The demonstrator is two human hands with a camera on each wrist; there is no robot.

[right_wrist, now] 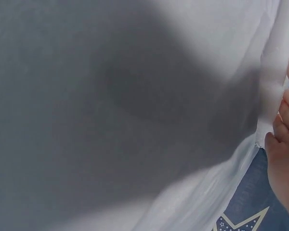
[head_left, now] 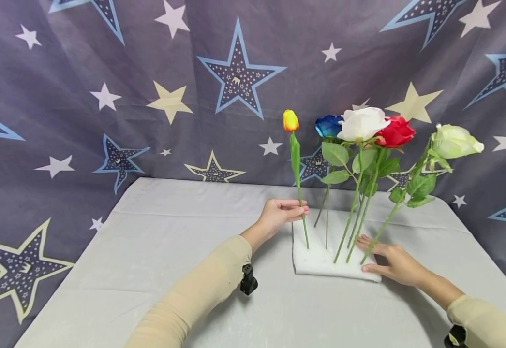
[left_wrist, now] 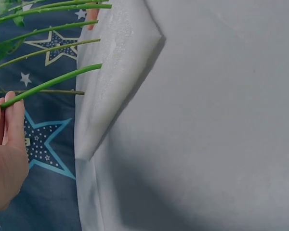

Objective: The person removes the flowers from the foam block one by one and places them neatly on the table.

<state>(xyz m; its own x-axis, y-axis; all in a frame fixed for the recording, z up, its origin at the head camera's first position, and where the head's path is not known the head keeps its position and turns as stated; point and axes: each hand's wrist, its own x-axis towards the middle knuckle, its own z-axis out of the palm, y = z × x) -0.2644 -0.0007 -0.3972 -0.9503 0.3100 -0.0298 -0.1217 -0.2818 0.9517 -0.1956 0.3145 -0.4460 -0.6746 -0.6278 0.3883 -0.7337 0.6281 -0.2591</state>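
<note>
My left hand (head_left: 281, 215) pinches the green stem of a yellow-orange tulip (head_left: 290, 121) between thumb and fingers. The stem's lower end meets the white foam pad (head_left: 309, 263), and the tulip stands nearly upright. In the left wrist view the tulip stem (left_wrist: 62, 78) runs from the fingers to the pad's face. My right hand (head_left: 394, 263) rests at the pad's right side, fingers extended over its top and thumb at the front corner. Standing in the pad are a blue rose (head_left: 328, 126), a white rose (head_left: 363, 123), a red rose (head_left: 395, 131) and a pale green rose (head_left: 456, 141) leaning right.
A grey cloth (head_left: 148, 251) covers the table under the pad. Behind it hangs a dark curtain (head_left: 253, 145) patterned with stars. Leafy stems crowd close together between the two hands. The right wrist view shows mostly shadowed table cloth (right_wrist: 135, 120).
</note>
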